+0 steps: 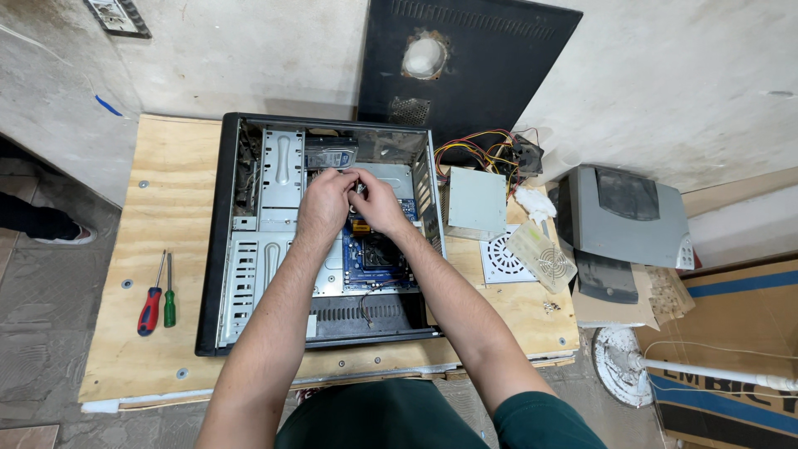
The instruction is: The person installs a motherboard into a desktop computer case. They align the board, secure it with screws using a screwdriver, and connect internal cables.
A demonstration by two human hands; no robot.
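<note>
**Reaching into the opened computer case**

Working close together, the left hand (324, 204) and right hand (378, 202) pinched a small part too hidden to identify, fingers curled shut over it. They met inside the computer case (218, 249), laid flat with its side off so the blue motherboard (374, 254) faced up. At nine o'clock lay two screwdrivers (158, 295) on the pale plywood table (158, 199); at three o'clock sat a grey metal power supply (476, 199), trailing coloured wires.

Two screwdrivers (158, 293) lie left; grey printer (628, 218) sits right
</note>
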